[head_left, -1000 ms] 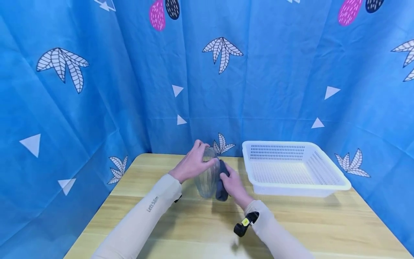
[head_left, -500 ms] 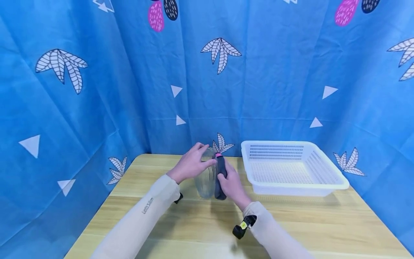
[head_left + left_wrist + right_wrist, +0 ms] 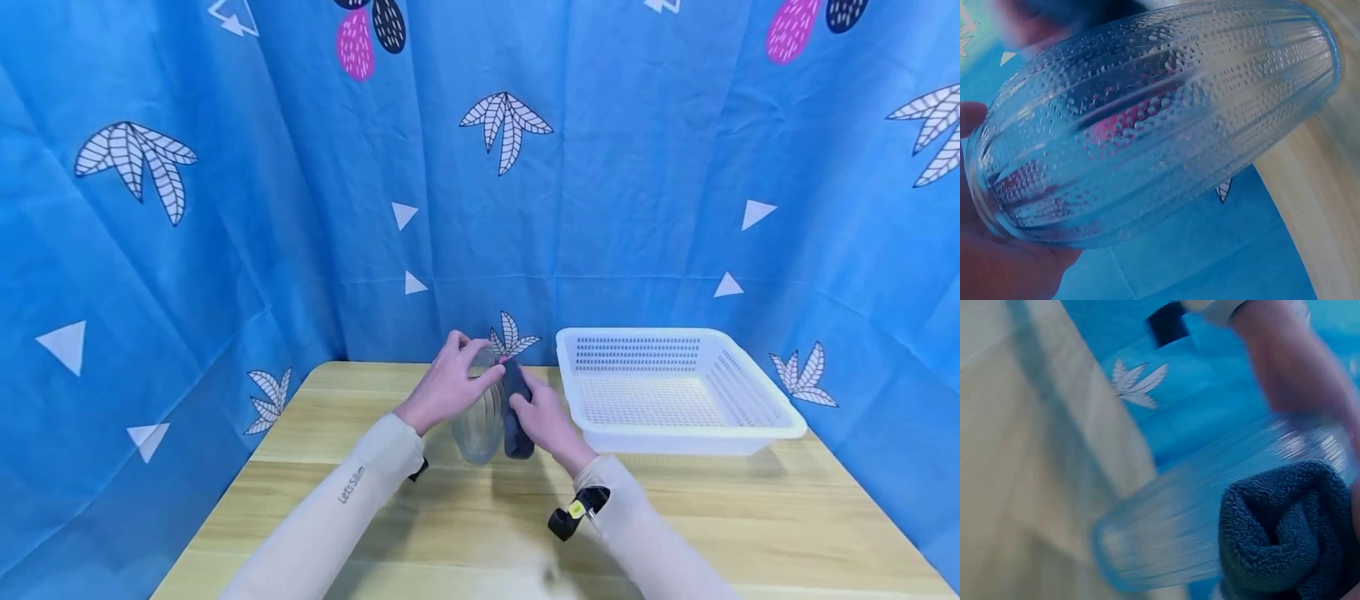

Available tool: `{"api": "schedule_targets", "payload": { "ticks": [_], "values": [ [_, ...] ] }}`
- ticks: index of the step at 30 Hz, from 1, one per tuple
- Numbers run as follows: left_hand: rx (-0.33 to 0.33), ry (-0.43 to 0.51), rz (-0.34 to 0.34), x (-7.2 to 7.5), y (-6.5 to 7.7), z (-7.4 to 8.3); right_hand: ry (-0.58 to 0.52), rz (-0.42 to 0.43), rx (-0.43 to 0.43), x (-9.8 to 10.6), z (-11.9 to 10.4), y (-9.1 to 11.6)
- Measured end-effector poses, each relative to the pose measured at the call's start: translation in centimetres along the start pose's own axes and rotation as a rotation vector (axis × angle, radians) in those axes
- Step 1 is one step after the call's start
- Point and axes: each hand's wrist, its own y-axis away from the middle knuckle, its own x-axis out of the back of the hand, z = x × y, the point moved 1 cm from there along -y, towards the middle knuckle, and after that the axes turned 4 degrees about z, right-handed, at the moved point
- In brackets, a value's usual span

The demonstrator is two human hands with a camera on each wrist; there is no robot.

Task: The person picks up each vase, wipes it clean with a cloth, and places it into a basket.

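A clear glass vase (image 3: 477, 433) with vertical ribs and raised dots stands out as the held piece. My left hand (image 3: 448, 385) grips it by the rim, thumb and fingers curled around its top end. The left wrist view shows the vase (image 3: 1166, 137) tilted, with a pink patch seen through the glass. On its right side, my right hand (image 3: 547, 423) holds a rolled dark grey towel (image 3: 517, 425) close against the glass. In the right wrist view the towel (image 3: 1285, 531) is a thick folded roll in front of the blurred vase (image 3: 1166, 531).
A white perforated plastic basket (image 3: 675, 408) sits on the wooden table (image 3: 465, 533), right of my hands. Blue patterned curtain (image 3: 637, 183) closes off the back and both sides. A black strap (image 3: 581, 510) is round my right wrist.
The towel and right hand have shifted slightly along the vase's right side, and the towel's tilt has changed. My left hand keeps its grip on the rim.
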Motion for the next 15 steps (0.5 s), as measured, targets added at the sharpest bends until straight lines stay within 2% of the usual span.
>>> {"api": "schedule_targets", "payload": {
  "ticks": [3, 6, 9, 15],
  "values": [
    [-0.014, 0.001, 0.019, -0.1, 0.0, 0.1, 0.082, 0.048, 0.114, 0.8, -1.7, -0.3],
    [-0.026, -0.013, 0.022, -0.2, 0.0, 0.2, 0.108, 0.059, 0.142, 0.6, -1.7, -0.2],
    [-0.039, -0.017, 0.025, -0.4, -0.1, 0.2, 0.106, 0.044, 0.104, -0.3, 0.0, 0.3],
    [-0.039, -0.018, 0.024, -0.5, -0.2, 0.2, 0.127, -0.109, -0.016, -2.3, 3.9, 1.2]
  ]
}}
